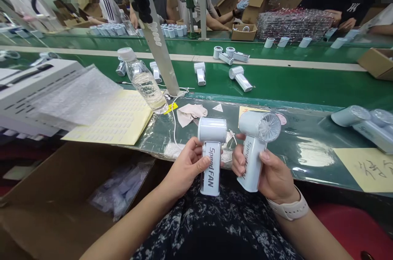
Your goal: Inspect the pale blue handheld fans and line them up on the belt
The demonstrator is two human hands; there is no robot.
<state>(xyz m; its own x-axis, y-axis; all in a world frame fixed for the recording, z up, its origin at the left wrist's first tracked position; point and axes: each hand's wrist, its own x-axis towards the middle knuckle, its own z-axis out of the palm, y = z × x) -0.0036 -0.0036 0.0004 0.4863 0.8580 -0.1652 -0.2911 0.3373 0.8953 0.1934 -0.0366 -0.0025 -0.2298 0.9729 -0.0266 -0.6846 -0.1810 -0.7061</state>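
My left hand (188, 168) is wrapped round the handle of a pale blue handheld fan (212, 133), held upright with its "Speed FAN" lettering facing me. A second pale blue fan (253, 157) is gripped in my right hand (274, 174), slightly tilted, its round grille turned to the right. The two fans are close together but apart, in front of the table's near edge. Beyond them a crumpled pinkish cloth (190, 113) lies on the table. More wrapped fans (370, 123) rest at the right.
A water bottle (145, 84) leans by a metal post (159, 55). Yellow sticker sheets (116, 116) lie left, above an open carton (55, 194). Several fans lie on the green conveyor (276, 84). A yellow note (365, 170) is at right. People sit across the line.
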